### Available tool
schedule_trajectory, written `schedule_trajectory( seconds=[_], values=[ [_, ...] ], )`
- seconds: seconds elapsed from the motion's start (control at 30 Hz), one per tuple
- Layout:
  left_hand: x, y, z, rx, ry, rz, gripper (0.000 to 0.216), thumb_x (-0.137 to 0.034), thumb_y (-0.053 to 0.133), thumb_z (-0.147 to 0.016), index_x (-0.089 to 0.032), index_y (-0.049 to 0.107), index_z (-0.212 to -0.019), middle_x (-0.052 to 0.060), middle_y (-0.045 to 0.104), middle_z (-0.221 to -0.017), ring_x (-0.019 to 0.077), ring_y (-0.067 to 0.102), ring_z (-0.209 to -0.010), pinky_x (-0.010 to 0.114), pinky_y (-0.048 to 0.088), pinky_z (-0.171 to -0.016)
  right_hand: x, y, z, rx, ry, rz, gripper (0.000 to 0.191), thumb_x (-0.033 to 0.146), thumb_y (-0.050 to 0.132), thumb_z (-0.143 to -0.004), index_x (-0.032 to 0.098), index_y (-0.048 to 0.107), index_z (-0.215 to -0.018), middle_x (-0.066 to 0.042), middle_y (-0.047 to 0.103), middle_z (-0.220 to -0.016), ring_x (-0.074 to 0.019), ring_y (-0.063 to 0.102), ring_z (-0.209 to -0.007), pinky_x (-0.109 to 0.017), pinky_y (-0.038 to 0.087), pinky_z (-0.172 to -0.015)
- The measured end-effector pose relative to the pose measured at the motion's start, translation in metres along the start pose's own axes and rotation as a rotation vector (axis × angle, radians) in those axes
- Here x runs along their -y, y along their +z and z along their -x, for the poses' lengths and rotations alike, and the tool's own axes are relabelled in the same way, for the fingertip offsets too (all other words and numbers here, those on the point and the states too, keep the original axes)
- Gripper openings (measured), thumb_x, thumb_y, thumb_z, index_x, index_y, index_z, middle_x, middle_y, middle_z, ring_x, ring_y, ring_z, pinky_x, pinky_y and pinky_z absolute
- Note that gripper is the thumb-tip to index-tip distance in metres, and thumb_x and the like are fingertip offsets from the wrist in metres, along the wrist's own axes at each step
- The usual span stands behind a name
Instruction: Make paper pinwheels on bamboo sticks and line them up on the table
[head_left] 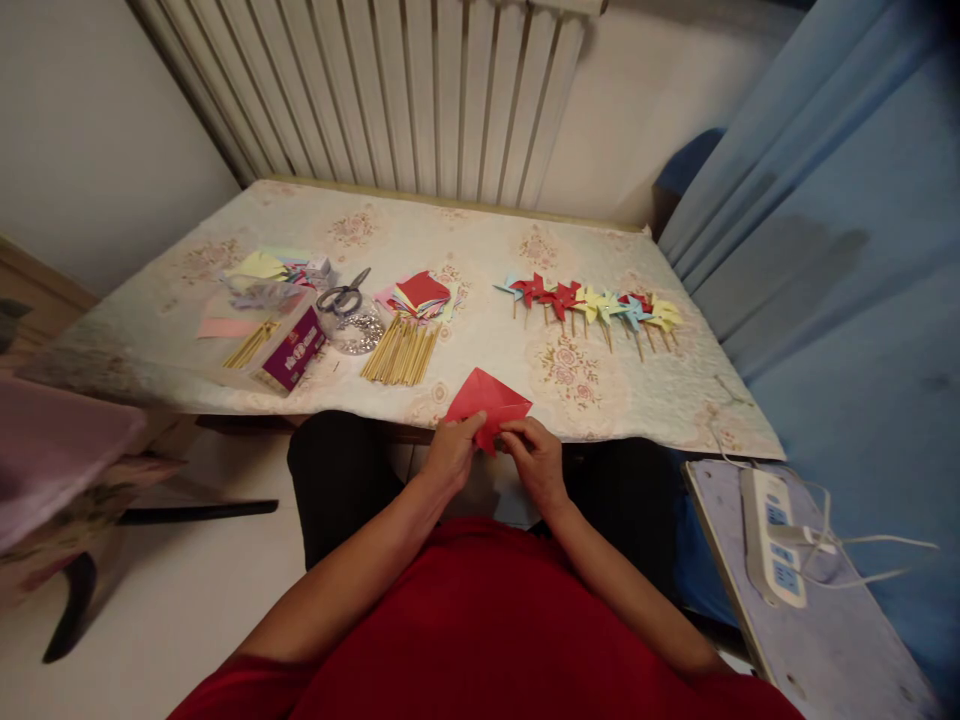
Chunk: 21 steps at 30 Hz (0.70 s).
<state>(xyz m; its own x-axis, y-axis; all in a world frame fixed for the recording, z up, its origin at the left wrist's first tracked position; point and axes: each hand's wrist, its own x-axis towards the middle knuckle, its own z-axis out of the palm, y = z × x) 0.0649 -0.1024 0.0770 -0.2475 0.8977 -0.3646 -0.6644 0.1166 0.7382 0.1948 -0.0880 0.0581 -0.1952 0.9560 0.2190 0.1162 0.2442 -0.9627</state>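
A red square of paper (487,398) lies tilted at the near edge of the table (480,250), partly folded. My left hand (452,452) pinches its near left corner, fingers closed on the paper. From the other side my right hand (536,458) grips the same near corner. Both hands hang just off the table's front edge, above my lap.
A row of finished paper pinwheels (592,302) on sticks lies at the right. Wooden sticks (401,350), a stack of coloured paper (421,293), scissors (343,296), a dish of pins (358,330) and a purple box (289,350) sit centre-left. A power strip (772,535) rests on a board at the right.
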Motion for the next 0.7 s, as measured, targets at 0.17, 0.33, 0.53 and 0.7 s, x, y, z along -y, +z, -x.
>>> schedule_trajectory(
  seconds=[0.17, 0.33, 0.53, 0.7],
  values=[
    [0.001, 0.000, -0.001, -0.021, 0.011, -0.032, 0.019, -0.026, 0.075, -0.060, -0.015, 0.060, -0.056, -0.002, 0.057, -0.054, 0.0098, 0.051, -0.052, 0.024, 0.042, -0.056, 0.014, 0.010, -0.005, -0.043, 0.177, -0.109, 0.007, 0.028, 0.066, -0.076, 0.024, 0.067, -0.071, 0.002, 0.063, -0.064, -0.0162, 0.055, -0.057, -0.029, 0.044, -0.059],
    [0.004, -0.002, -0.002, -0.025, 0.037, -0.087, 0.021, -0.027, 0.073, -0.062, -0.016, 0.058, -0.053, -0.003, 0.054, -0.052, 0.0097, 0.048, -0.051, 0.024, 0.039, -0.055, 0.024, 0.017, -0.010, -0.111, 0.300, -0.168, 0.011, 0.028, 0.065, -0.072, 0.024, 0.060, -0.063, 0.005, 0.057, -0.053, -0.0144, 0.050, -0.049, -0.027, 0.039, -0.052],
    [0.007, -0.004, -0.004, -0.025, 0.047, -0.122, 0.017, -0.027, 0.072, -0.063, -0.016, 0.061, -0.056, -0.002, 0.056, -0.054, 0.0110, 0.050, -0.053, 0.025, 0.041, -0.057, 0.019, 0.021, -0.011, -0.146, 0.307, -0.117, 0.014, 0.029, 0.063, -0.072, 0.023, 0.056, -0.061, 0.005, 0.056, -0.053, -0.0127, 0.048, -0.048, -0.026, 0.038, -0.051],
    [0.007, -0.005, -0.006, -0.056, 0.066, -0.152, 0.017, -0.028, 0.073, -0.061, -0.016, 0.061, -0.060, -0.002, 0.059, -0.057, 0.0113, 0.051, -0.054, 0.026, 0.041, -0.057, 0.020, 0.021, -0.011, -0.124, 0.313, -0.087, 0.015, 0.028, 0.061, -0.072, 0.023, 0.055, -0.060, 0.005, 0.056, -0.052, -0.0127, 0.048, -0.047, -0.026, 0.039, -0.051]
  ],
)
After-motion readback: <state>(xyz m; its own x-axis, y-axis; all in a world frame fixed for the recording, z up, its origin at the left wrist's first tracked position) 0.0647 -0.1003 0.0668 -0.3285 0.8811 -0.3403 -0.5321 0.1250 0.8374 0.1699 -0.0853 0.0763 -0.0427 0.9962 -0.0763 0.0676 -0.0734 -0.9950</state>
